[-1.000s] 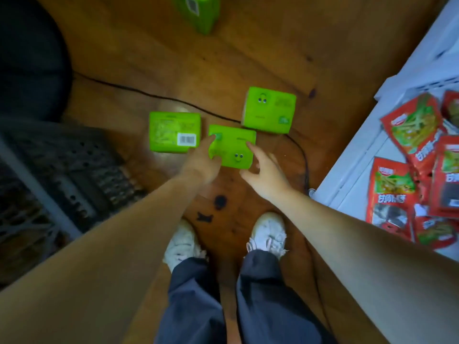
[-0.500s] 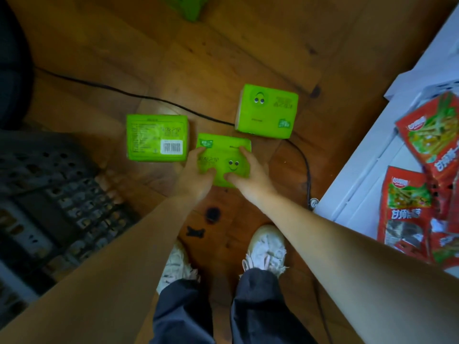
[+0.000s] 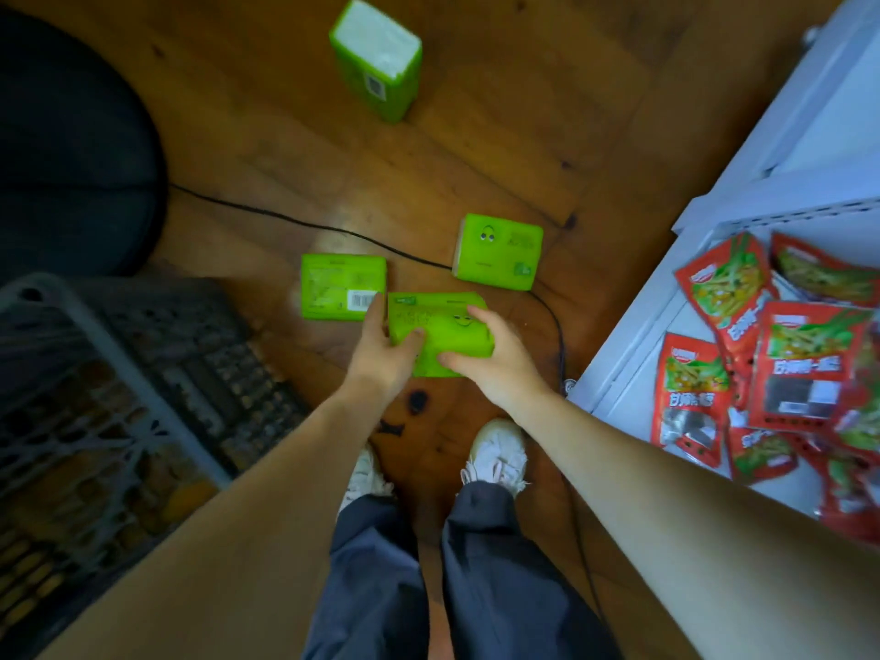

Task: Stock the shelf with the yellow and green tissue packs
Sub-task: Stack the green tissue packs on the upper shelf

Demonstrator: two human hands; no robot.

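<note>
Several green tissue packs are spread over the wooden floor. My left hand (image 3: 385,352) and my right hand (image 3: 495,362) grip the nearest green pack (image 3: 440,328) from its two sides, fingers over its top, thumbs on its near face. A second pack (image 3: 340,285) lies barcode up just to the left, a third pack (image 3: 500,252) with printed eyes lies behind to the right, and a fourth pack (image 3: 376,57) stands on end far back. The white shelf (image 3: 633,369) is at the right. No yellow pack shows.
Red snack bags (image 3: 762,364) cover the shelf at the right. A grey plastic crate (image 3: 109,402) stands at the left with a dark round object (image 3: 71,150) behind it. A black cable (image 3: 305,226) runs across the floor under the packs. My white shoes (image 3: 495,452) stand below my hands.
My two hands went from reaching for the nearest green pack to gripping it on both sides. The view has pulled back, so the far standing pack now shows fully.
</note>
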